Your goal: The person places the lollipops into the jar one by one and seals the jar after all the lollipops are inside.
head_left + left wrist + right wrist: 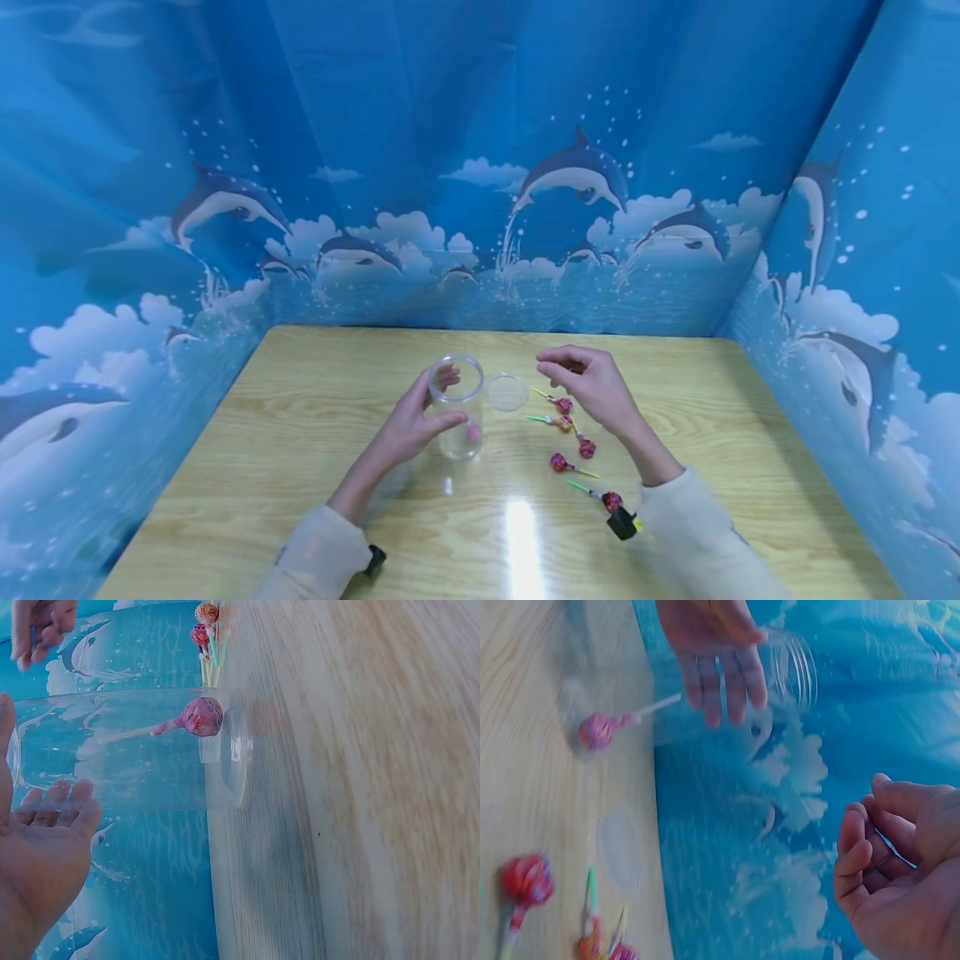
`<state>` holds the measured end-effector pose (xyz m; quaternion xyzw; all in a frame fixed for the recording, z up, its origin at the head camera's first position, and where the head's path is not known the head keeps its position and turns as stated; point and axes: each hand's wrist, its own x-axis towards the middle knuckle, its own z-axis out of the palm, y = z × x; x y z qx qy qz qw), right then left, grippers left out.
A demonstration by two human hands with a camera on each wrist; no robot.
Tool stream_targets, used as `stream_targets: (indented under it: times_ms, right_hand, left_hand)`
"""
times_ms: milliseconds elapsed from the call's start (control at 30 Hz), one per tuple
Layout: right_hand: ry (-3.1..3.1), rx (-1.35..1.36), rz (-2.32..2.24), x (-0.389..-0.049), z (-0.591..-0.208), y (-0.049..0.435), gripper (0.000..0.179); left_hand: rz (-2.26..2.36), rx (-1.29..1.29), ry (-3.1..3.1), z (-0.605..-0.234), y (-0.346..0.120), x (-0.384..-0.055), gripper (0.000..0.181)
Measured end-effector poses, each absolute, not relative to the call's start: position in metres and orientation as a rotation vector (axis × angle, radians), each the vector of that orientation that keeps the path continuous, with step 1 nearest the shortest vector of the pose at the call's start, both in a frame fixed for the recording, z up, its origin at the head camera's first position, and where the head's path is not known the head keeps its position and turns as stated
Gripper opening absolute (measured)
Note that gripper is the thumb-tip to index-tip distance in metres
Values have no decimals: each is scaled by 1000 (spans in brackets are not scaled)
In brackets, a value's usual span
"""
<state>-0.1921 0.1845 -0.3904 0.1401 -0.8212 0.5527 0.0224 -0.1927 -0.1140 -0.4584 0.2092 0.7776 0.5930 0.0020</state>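
A tall clear jar (453, 447) stands upright on the table with its mouth uncovered. My left hand (407, 423) holds it from the left, fingers round the far side and thumb across the near side. Inside, at the bottom, lies a pink-wrapped lollipop (202, 718), its white stick pointing up. Right of the jar my right hand (588, 381) hovers above the table, its fingers loosely curled and nothing visible in them. A round clear lid (507, 392) lies flat between the jar and the right hand.
Several wrapped lollipops lie on the wooden table (300, 433) below and beside the right hand, including a red one (558, 462) and an orange one (563, 423). Blue dolphin-print curtains (420, 167) enclose the table's back and sides.
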Motion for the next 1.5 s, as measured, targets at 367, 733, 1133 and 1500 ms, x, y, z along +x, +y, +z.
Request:
stream_targets:
  times_ms: [367, 733, 1133, 1500]
  right_hand:
    - [-2571, 205, 1733, -182, -418, 233, 31]
    - [-2631, 44, 1738, -162, -447, 265, 36]
    - [-2710, -40, 1706, -136, -471, 283, 35]
    - [-2749, 119, 1666, -125, -498, 277, 26]
  left_hand:
    - [1841, 645, 2448, -457, -114, -192, 83]
    - [1818, 614, 2460, -457, -114, -193, 85]
    - [1830, 630, 2449, -457, -113, -192, 85]
    - [1829, 627, 2445, -458, -115, -192, 82]
